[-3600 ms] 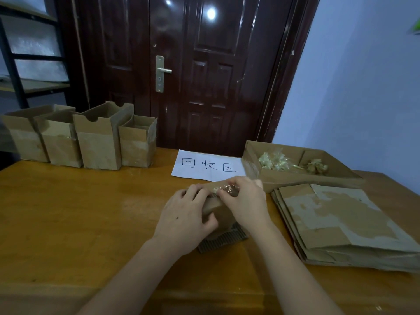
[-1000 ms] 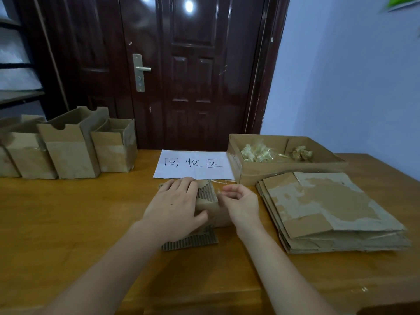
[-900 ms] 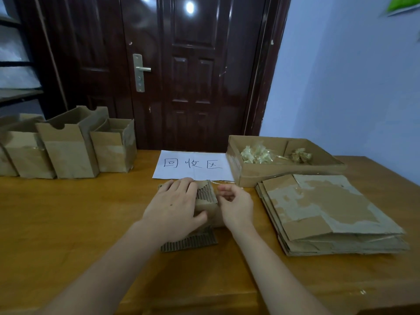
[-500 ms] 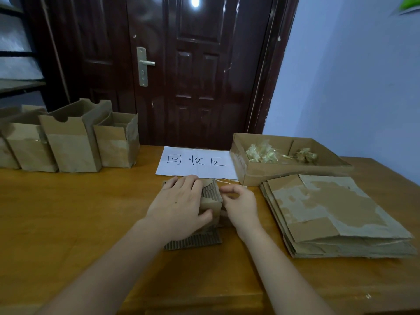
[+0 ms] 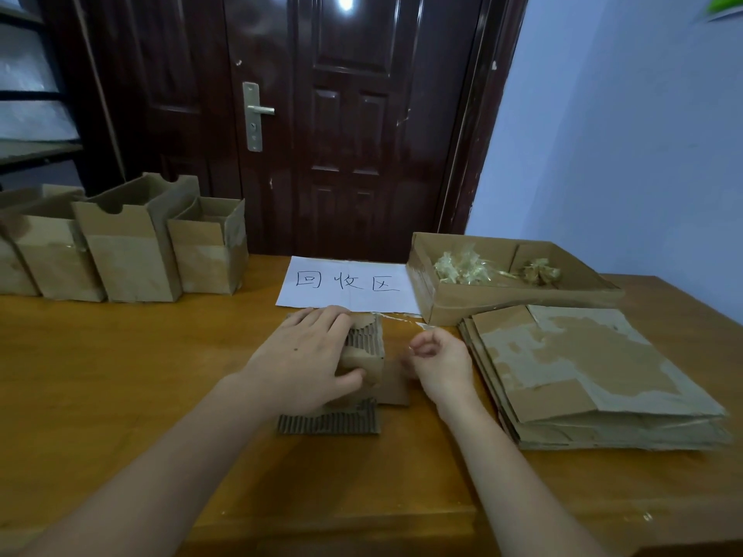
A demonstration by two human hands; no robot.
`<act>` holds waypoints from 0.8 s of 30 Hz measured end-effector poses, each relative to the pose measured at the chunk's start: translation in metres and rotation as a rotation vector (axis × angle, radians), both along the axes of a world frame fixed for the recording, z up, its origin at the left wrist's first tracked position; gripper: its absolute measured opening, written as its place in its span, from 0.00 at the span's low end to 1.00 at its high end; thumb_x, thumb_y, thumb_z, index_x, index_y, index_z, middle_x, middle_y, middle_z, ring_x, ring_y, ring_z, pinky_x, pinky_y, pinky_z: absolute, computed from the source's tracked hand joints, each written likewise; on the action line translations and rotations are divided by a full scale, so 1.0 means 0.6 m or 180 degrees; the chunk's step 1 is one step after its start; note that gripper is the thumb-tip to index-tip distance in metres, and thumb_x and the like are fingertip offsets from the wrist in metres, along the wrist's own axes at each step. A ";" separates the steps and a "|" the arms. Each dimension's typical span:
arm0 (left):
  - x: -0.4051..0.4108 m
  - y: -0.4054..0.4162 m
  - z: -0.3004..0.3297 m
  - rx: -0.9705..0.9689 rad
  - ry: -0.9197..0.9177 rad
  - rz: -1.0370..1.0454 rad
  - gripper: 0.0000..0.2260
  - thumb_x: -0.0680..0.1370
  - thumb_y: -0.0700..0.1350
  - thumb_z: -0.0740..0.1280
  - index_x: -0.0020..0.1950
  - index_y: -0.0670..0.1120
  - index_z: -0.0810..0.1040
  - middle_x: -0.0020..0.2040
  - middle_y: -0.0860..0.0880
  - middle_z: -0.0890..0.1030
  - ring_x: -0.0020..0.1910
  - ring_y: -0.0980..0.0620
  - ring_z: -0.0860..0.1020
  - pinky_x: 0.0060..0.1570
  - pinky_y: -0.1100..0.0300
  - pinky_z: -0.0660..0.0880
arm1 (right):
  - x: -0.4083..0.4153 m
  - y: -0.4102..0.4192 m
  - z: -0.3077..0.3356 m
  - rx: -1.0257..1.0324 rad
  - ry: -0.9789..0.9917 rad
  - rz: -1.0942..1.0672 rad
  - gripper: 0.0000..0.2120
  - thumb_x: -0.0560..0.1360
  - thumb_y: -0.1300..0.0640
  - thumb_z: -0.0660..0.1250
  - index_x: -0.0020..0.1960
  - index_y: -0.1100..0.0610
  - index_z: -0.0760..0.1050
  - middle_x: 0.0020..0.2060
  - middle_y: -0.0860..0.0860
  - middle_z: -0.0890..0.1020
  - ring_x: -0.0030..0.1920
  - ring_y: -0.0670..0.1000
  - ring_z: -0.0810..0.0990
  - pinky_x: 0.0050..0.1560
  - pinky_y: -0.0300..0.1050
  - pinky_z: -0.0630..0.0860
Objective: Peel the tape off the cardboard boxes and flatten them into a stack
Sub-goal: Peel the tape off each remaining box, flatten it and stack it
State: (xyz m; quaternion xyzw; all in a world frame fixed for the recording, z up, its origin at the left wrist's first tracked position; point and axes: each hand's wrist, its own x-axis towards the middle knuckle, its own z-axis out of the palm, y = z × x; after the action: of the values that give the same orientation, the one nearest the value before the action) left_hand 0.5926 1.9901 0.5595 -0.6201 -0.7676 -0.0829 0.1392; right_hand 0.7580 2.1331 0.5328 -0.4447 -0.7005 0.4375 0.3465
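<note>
Dark wooden door (image 5: pixel 354 126) and a pale blue wall (image 5: pixel 627 154) close off the far side of a wooden bench (image 5: pixel 120 375). Along the far left edge stands a row of upright open-topped boxes (image 5: pixel 132 243), touching one another. A white paper sign (image 5: pixel 347 285) lies at the far edge near the middle, and just beside it to the right sits a shallow cardboard tray (image 5: pixel 518 303) holding crumpled tape scraps (image 5: pixel 462 267). A stack of flattened boxes (image 5: pixel 583 371) lies by the right edge, just in front of the tray. Bare bench runs wide to the left of the arms and along the near edge.

At the bench's middle a small cardboard box (image 5: pixel 364 357) lies under the left hand (image 5: pixel 301 363), its long axis running from near edge to far edge, with a corrugated flap spread flat toward the near edge. That hand presses down on the box, fingers laid over the top and thumb against its right side. The right hand (image 5: pixel 440 361) hovers just right of the box, fingers curled together; a thin strip of tape (image 5: pixel 402 318) runs from it toward the box's far end, though the pinch itself is too small to make out.
</note>
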 end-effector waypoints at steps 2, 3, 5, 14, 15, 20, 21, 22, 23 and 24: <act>0.001 0.002 -0.001 -0.0006 0.0017 0.0007 0.34 0.75 0.73 0.50 0.74 0.55 0.65 0.72 0.53 0.72 0.71 0.52 0.70 0.74 0.53 0.63 | 0.003 0.011 0.018 0.0614 -0.0121 -0.0120 0.12 0.73 0.63 0.75 0.42 0.48 0.78 0.42 0.46 0.83 0.44 0.44 0.81 0.42 0.38 0.76; 0.001 0.003 -0.002 -0.0008 0.0017 0.0010 0.34 0.75 0.73 0.50 0.74 0.55 0.65 0.72 0.54 0.72 0.71 0.52 0.70 0.74 0.53 0.62 | 0.003 0.021 0.032 0.0823 -0.0061 -0.0126 0.14 0.73 0.64 0.75 0.40 0.47 0.77 0.43 0.45 0.82 0.43 0.41 0.79 0.43 0.36 0.75; 0.000 0.002 -0.002 0.0001 0.0025 0.0003 0.34 0.75 0.73 0.50 0.74 0.55 0.65 0.72 0.54 0.72 0.70 0.52 0.70 0.74 0.53 0.62 | 0.003 0.048 0.065 0.1160 0.0070 -0.0188 0.14 0.74 0.65 0.75 0.40 0.47 0.79 0.42 0.45 0.83 0.42 0.39 0.79 0.45 0.33 0.75; 0.007 -0.003 0.003 -0.0012 -0.0082 0.0000 0.38 0.74 0.74 0.47 0.78 0.56 0.61 0.78 0.55 0.66 0.77 0.53 0.63 0.76 0.55 0.51 | -0.012 0.207 0.161 0.1825 -0.1150 -0.0439 0.11 0.81 0.65 0.66 0.53 0.53 0.84 0.56 0.52 0.81 0.51 0.51 0.79 0.51 0.46 0.77; 0.007 -0.003 0.003 0.0001 -0.0088 0.0002 0.38 0.74 0.74 0.47 0.79 0.56 0.61 0.79 0.55 0.65 0.78 0.54 0.62 0.76 0.55 0.49 | -0.016 0.216 0.159 0.1775 -0.1298 -0.0401 0.12 0.80 0.66 0.66 0.55 0.53 0.84 0.57 0.52 0.81 0.52 0.52 0.80 0.52 0.47 0.79; 0.007 -0.002 0.002 0.0014 -0.0139 -0.0005 0.38 0.73 0.75 0.47 0.79 0.56 0.60 0.79 0.55 0.64 0.78 0.54 0.61 0.74 0.57 0.45 | -0.030 0.238 0.136 0.1628 -0.2004 -0.0286 0.16 0.80 0.66 0.63 0.60 0.51 0.82 0.56 0.52 0.83 0.47 0.52 0.79 0.44 0.46 0.77; 0.006 -0.002 0.002 0.0010 -0.0146 -0.0002 0.38 0.73 0.75 0.48 0.79 0.57 0.60 0.79 0.55 0.64 0.78 0.54 0.61 0.74 0.57 0.45 | -0.032 0.239 0.132 0.1576 -0.2035 -0.0258 0.17 0.80 0.66 0.63 0.61 0.51 0.82 0.56 0.53 0.83 0.46 0.51 0.78 0.43 0.45 0.76; 0.006 -0.003 0.002 0.0008 -0.0152 0.0003 0.38 0.73 0.75 0.48 0.79 0.56 0.60 0.79 0.55 0.64 0.78 0.54 0.61 0.74 0.57 0.45 | -0.034 0.239 0.130 0.1520 -0.2044 -0.0241 0.17 0.80 0.66 0.63 0.62 0.50 0.81 0.57 0.53 0.83 0.46 0.51 0.78 0.43 0.45 0.76; 0.005 -0.002 0.002 0.0005 -0.0152 0.0007 0.38 0.73 0.75 0.48 0.79 0.56 0.60 0.79 0.55 0.64 0.78 0.54 0.61 0.74 0.57 0.45 | -0.035 0.238 0.129 0.1481 -0.2049 -0.0240 0.17 0.80 0.65 0.63 0.63 0.50 0.81 0.57 0.53 0.82 0.47 0.51 0.79 0.45 0.45 0.78; 0.004 -0.002 0.002 0.0005 -0.0143 0.0007 0.38 0.73 0.75 0.47 0.79 0.56 0.59 0.79 0.55 0.64 0.78 0.54 0.61 0.74 0.57 0.45 | -0.034 0.237 0.129 0.1483 -0.2069 -0.0249 0.17 0.81 0.64 0.63 0.64 0.50 0.81 0.58 0.53 0.82 0.50 0.52 0.80 0.48 0.47 0.80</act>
State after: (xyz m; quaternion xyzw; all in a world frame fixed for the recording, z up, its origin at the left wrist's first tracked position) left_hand 0.5953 1.9889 0.5605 -0.6171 -0.7712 -0.0973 0.1224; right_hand 0.7375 2.2754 0.6100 -0.4958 -0.8366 0.0899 0.2148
